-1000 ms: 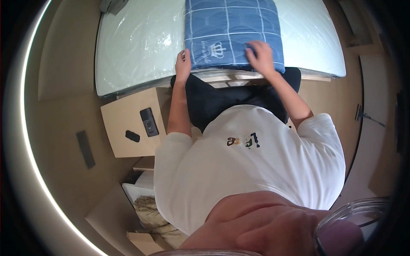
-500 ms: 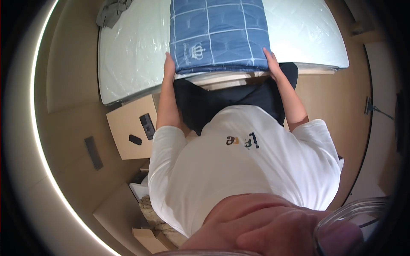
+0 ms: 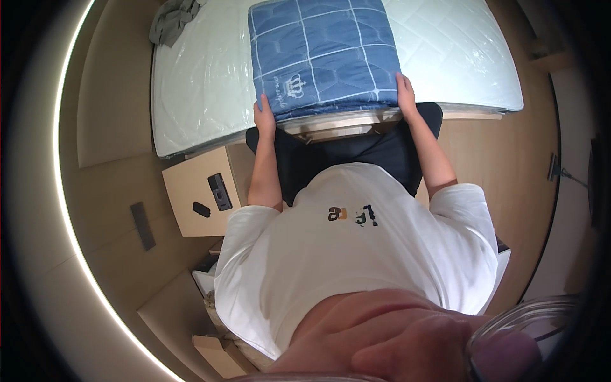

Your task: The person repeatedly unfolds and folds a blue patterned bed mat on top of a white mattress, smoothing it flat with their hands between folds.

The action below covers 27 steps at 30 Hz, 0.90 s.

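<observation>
A folded blue quilt (image 3: 324, 60) with white grid lines and a pale crown print lies on a plastic-covered white mattress (image 3: 203, 83), along its near edge. At the quilt's near left corner, my left hand (image 3: 265, 118) grips the side, its thumb along the edge. My right hand (image 3: 406, 97) holds the near right side in the same way. Fingers under or behind the layers are partly hidden. The quilt sits slightly turned, its near left corner closer to me than the right one.
Left of my legs stands a light wooden bedside cabinet (image 3: 191, 184) with a dark rectangular device (image 3: 219, 191) and a small black object (image 3: 201, 209) on top. Grey cloth (image 3: 173, 22) lies on the mattress's far left corner. A wooden floor (image 3: 487, 165) extends to the right.
My left hand has moved right and toward me along with the quilt's near left corner. The quilt has turned slightly; my right hand has hardly moved.
</observation>
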Motion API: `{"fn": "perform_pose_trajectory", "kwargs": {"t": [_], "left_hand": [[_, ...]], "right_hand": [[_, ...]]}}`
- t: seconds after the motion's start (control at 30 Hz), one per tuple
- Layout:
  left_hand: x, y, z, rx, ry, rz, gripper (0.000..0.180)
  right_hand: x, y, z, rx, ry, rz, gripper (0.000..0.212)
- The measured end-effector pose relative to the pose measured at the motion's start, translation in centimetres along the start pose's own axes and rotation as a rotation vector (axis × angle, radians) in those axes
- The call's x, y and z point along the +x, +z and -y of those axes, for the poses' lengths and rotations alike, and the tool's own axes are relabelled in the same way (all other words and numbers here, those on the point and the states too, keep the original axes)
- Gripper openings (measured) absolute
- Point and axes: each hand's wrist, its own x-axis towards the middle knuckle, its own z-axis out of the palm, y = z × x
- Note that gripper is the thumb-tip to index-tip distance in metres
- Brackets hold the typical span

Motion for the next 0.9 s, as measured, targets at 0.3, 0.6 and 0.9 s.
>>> {"fn": "perform_pose_trajectory", "kwargs": {"t": [0.3, 0.6, 0.9], "left_hand": [[-2.3, -1.3, 0.4, -0.198, 0.042, 0.18, 0.071], [-3.6, 0.5, 0.0, -0.42, -0.104, -0.035, 0.075], [-5.1, -0.2, -2.6, -0.842, -0.332, 0.265, 0.053]], "right_hand": [[-4.0, -3.8, -2.5, -0.07, -0.024, -0.103, 0.058], [-11.2, 10.7, 14.4, -0.7, -1.042, 0.214, 0.073], [-13.3, 23.6, 10.5, -0.881, -1.184, 0.232, 0.1]]}}
